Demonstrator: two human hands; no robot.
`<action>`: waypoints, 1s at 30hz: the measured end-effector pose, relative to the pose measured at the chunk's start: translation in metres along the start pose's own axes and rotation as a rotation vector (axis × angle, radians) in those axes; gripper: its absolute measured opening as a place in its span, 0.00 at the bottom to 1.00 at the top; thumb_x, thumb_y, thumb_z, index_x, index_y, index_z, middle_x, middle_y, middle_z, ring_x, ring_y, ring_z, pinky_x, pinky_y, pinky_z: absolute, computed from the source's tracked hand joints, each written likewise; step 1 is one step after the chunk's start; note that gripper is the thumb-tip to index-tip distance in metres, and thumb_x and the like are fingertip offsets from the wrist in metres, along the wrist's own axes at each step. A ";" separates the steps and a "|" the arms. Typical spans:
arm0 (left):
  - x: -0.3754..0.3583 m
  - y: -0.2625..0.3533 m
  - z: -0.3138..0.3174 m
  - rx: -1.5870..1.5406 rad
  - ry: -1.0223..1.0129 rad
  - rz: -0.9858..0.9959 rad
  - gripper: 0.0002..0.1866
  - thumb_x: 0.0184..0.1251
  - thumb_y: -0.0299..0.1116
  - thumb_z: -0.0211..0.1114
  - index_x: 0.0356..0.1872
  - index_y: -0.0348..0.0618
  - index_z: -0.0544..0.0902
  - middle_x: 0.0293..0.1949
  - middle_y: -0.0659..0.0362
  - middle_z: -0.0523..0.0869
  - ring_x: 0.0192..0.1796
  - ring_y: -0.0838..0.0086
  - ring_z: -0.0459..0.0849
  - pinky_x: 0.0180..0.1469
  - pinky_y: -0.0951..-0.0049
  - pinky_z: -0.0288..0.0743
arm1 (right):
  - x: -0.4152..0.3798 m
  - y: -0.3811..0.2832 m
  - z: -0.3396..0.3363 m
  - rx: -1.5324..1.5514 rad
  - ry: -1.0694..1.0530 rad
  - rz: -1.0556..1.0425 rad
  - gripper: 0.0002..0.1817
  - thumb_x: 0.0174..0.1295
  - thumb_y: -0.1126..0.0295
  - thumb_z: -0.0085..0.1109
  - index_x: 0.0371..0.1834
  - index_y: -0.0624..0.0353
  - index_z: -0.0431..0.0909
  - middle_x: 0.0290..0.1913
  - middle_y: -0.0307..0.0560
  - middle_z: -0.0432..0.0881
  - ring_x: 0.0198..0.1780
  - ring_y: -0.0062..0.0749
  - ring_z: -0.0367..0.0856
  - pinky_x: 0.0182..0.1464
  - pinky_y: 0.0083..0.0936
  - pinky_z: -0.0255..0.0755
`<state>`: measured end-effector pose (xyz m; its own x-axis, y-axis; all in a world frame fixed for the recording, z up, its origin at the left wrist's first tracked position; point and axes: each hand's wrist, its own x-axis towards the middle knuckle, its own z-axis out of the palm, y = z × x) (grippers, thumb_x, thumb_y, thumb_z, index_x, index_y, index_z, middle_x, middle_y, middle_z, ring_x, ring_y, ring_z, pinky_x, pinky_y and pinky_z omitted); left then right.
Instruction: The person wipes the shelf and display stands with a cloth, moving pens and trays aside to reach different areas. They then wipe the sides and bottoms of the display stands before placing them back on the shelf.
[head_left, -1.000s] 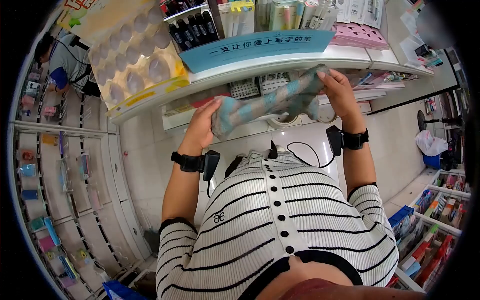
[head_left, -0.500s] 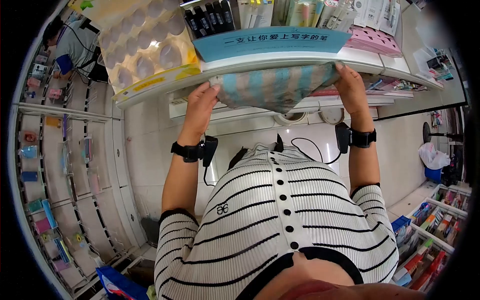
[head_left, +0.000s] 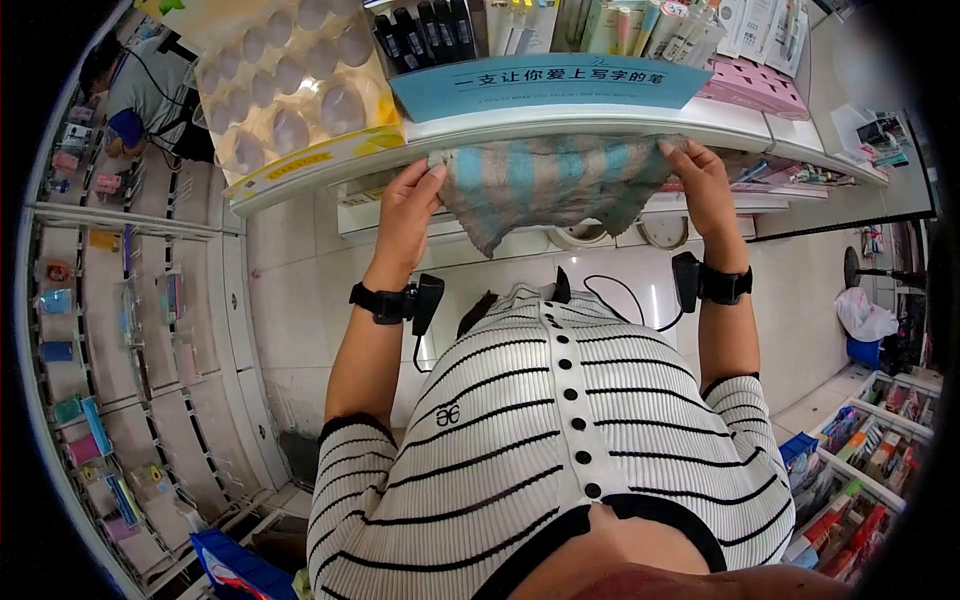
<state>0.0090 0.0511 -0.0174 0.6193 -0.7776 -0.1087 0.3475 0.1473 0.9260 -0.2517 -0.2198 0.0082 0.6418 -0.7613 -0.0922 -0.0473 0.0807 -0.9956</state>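
A striped grey and turquoise cloth (head_left: 545, 180) hangs spread between my two hands, in front of the white shelf edge. My left hand (head_left: 408, 200) pinches its upper left corner. At the upper right corner, my right hand (head_left: 703, 190) grips it between thumb and fingers. The lower edge droops unevenly, with a pointed corner hanging at the left. Each wrist wears a black strap with a small device and a cable.
Above the cloth, the shelf (head_left: 500, 132) carries a yellow tray with clear round domes (head_left: 290, 100), a blue sign (head_left: 550, 85), pens and a pink box (head_left: 755, 88). Display racks (head_left: 130, 360) line the left. Another person (head_left: 150, 95) is at the far upper left. Stationery bins (head_left: 870, 440) stand lower right.
The cloth's lower edge has dropped and unfolded, from one point in the middle to a wider, uneven hem. My left hand has shifted slightly right; both hands keep their hold.
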 end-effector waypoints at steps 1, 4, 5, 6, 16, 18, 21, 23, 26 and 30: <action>0.000 -0.001 -0.002 0.000 -0.003 -0.003 0.16 0.73 0.30 0.63 0.58 0.35 0.81 0.50 0.61 0.86 0.47 0.81 0.82 0.51 0.81 0.75 | 0.001 0.002 -0.001 0.000 0.004 0.002 0.14 0.68 0.64 0.66 0.49 0.63 0.85 0.41 0.35 0.85 0.41 0.19 0.78 0.46 0.18 0.70; 0.001 -0.002 -0.006 0.161 0.050 0.117 0.14 0.72 0.32 0.66 0.52 0.35 0.85 0.45 0.62 0.86 0.45 0.81 0.81 0.50 0.81 0.74 | 0.005 0.002 -0.005 -0.224 0.020 -0.074 0.14 0.66 0.63 0.68 0.43 0.63 0.87 0.36 0.35 0.84 0.36 0.17 0.76 0.40 0.16 0.69; 0.003 0.001 -0.008 0.256 0.110 0.184 0.13 0.71 0.32 0.67 0.50 0.34 0.85 0.41 0.63 0.86 0.43 0.81 0.81 0.48 0.81 0.75 | 0.006 -0.004 -0.006 -0.427 0.059 -0.182 0.13 0.64 0.62 0.69 0.40 0.63 0.87 0.33 0.35 0.82 0.34 0.16 0.74 0.36 0.16 0.68; 0.004 0.005 -0.006 0.351 0.171 0.250 0.12 0.71 0.33 0.68 0.48 0.34 0.86 0.38 0.64 0.85 0.42 0.81 0.81 0.46 0.81 0.75 | 0.006 -0.008 -0.004 -0.631 0.096 -0.289 0.13 0.63 0.62 0.71 0.37 0.63 0.88 0.30 0.35 0.81 0.31 0.15 0.73 0.33 0.17 0.66; 0.000 0.038 0.023 0.162 0.225 0.210 0.12 0.73 0.34 0.66 0.44 0.33 0.84 0.31 0.56 0.86 0.28 0.75 0.85 0.30 0.77 0.80 | 0.013 -0.027 0.021 -0.539 0.204 -0.143 0.15 0.61 0.59 0.73 0.34 0.63 0.88 0.18 0.32 0.75 0.21 0.13 0.68 0.24 0.17 0.60; 0.005 0.039 0.025 0.172 0.236 0.240 0.12 0.74 0.34 0.64 0.46 0.32 0.83 0.34 0.52 0.88 0.32 0.72 0.88 0.32 0.76 0.82 | 0.011 -0.032 0.029 -0.455 0.239 -0.141 0.15 0.61 0.60 0.73 0.32 0.63 0.87 0.19 0.32 0.76 0.20 0.12 0.68 0.22 0.17 0.59; 0.007 0.040 0.024 0.116 0.203 0.189 0.11 0.75 0.33 0.62 0.47 0.33 0.81 0.36 0.51 0.88 0.34 0.70 0.89 0.34 0.75 0.83 | 0.015 -0.030 0.020 -0.393 0.198 -0.088 0.14 0.61 0.61 0.73 0.31 0.61 0.86 0.19 0.32 0.76 0.20 0.13 0.67 0.22 0.17 0.59; 0.010 0.041 0.018 0.054 0.172 0.128 0.11 0.75 0.32 0.61 0.47 0.33 0.80 0.37 0.50 0.88 0.34 0.69 0.89 0.35 0.74 0.84 | 0.019 -0.026 0.011 -0.308 0.146 -0.029 0.13 0.62 0.61 0.73 0.31 0.60 0.86 0.20 0.32 0.77 0.21 0.13 0.68 0.23 0.17 0.60; 0.012 0.038 0.012 -0.016 0.138 0.060 0.09 0.75 0.31 0.59 0.47 0.34 0.79 0.38 0.49 0.89 0.36 0.67 0.89 0.37 0.74 0.85 | 0.018 -0.021 0.010 -0.193 0.075 -0.010 0.11 0.62 0.62 0.72 0.34 0.58 0.86 0.23 0.34 0.80 0.23 0.13 0.72 0.26 0.15 0.63; 0.015 0.037 0.011 -0.057 0.145 0.072 0.09 0.75 0.30 0.59 0.47 0.35 0.79 0.39 0.49 0.89 0.38 0.66 0.90 0.40 0.72 0.85 | 0.012 -0.027 0.021 -0.168 0.130 -0.060 0.09 0.64 0.64 0.70 0.37 0.58 0.86 0.30 0.37 0.87 0.32 0.14 0.82 0.33 0.13 0.71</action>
<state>0.0239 0.0379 0.0193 0.7378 -0.6678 -0.0981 0.3355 0.2368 0.9118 -0.2261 -0.2178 0.0338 0.5441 -0.8387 -0.0227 -0.1456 -0.0677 -0.9870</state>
